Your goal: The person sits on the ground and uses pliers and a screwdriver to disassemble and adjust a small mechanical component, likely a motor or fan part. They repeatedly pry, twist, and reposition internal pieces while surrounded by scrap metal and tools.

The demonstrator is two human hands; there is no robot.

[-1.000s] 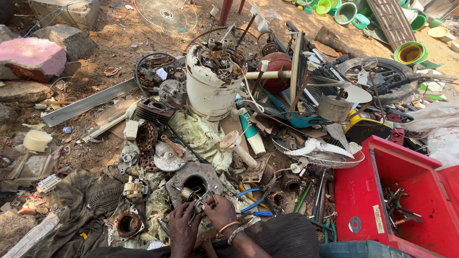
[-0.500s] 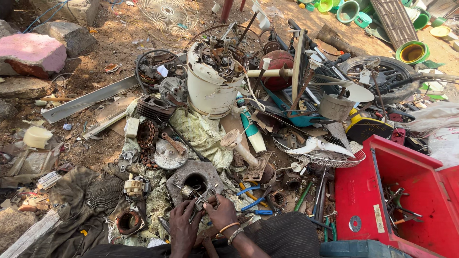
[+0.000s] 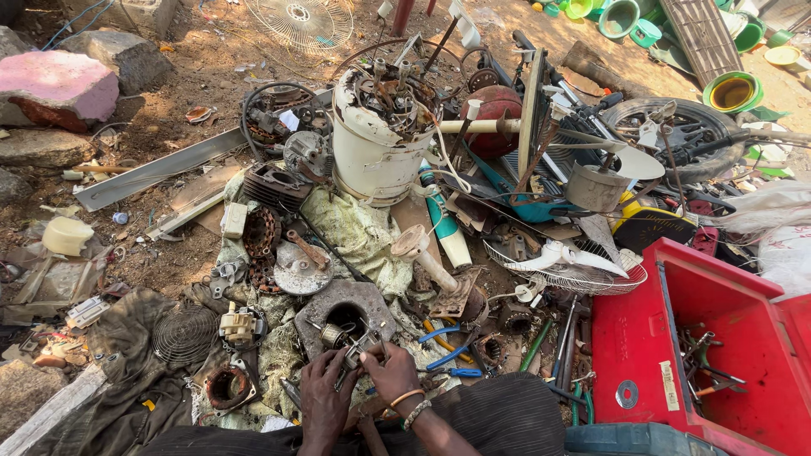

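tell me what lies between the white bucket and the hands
In the head view, a crumpled pale cloth lies below the white bucket, then a grey metal housing right above the left hand and right hand.

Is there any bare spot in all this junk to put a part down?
Bare dirt shows only at the upper left, between the pink rock, the fan grille and the metal strip. The red box has some floor free. Around both hands, the gray housing and the white bucket, parts lie packed with no gap.
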